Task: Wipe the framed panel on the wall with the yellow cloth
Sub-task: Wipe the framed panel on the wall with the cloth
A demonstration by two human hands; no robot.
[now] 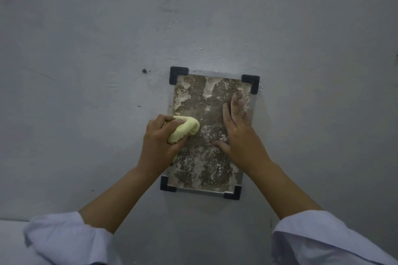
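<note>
Yellow cloth [184,128] sits bunched into a wad in your left hand [159,144], fingers clamped around it, and its free end presses against the left edge of the framed panel [206,157], about halfway down. Your right hand [239,133] lies flat and open on the right half of the panel, palm to the surface, holding nothing; it looks like you are bracing the panel or feeling it. The two hands are apart, with a strip of panel between them.

That panel hangs on the grey wall [86,49], pinned by four dark corner brackets [178,74], tilted a little off square. Nearly all of its face is mottled with pale, flaky patches over brown, from the top edge down to the bottom brackets. No cleared band shows anywhere, so judge the wiping as barely begun: the cloth has made contact, but almost the whole surface is left to cover, including the part under your right hand.
</note>
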